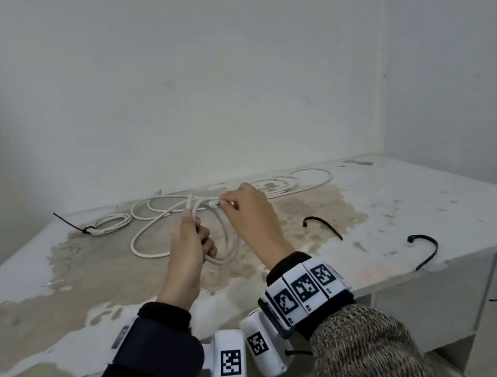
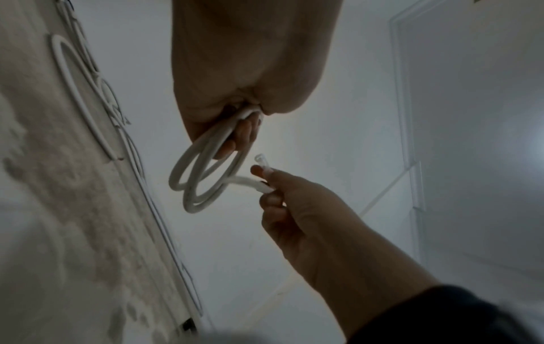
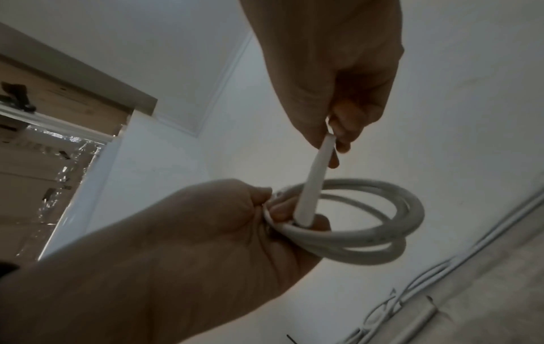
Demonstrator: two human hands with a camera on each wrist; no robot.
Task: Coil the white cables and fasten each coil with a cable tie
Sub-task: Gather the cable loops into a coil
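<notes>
My left hand (image 1: 196,231) is raised above the table and grips a small coil of white cable (image 1: 223,248), a couple of loops hanging from its curled fingers. The coil (image 2: 203,179) shows under that hand (image 2: 238,130) in the left wrist view. My right hand (image 1: 227,205) pinches the cable's free end (image 1: 215,203) just above the coil; a clear plug tip (image 2: 260,160) sticks out of its fingers. In the right wrist view the straight end piece (image 3: 313,179) runs from my right hand (image 3: 334,142) down into the loops (image 3: 382,228). The rest of this cable (image 1: 149,236) trails on the table.
A coiled cable (image 1: 109,223) bound with a black tie (image 1: 70,223) lies at the back left. More loose white cable (image 1: 306,180) lies at the back right. Two black cable ties (image 1: 321,226) (image 1: 427,250) rest on the worn white table (image 1: 431,196), the nearer one by its front edge.
</notes>
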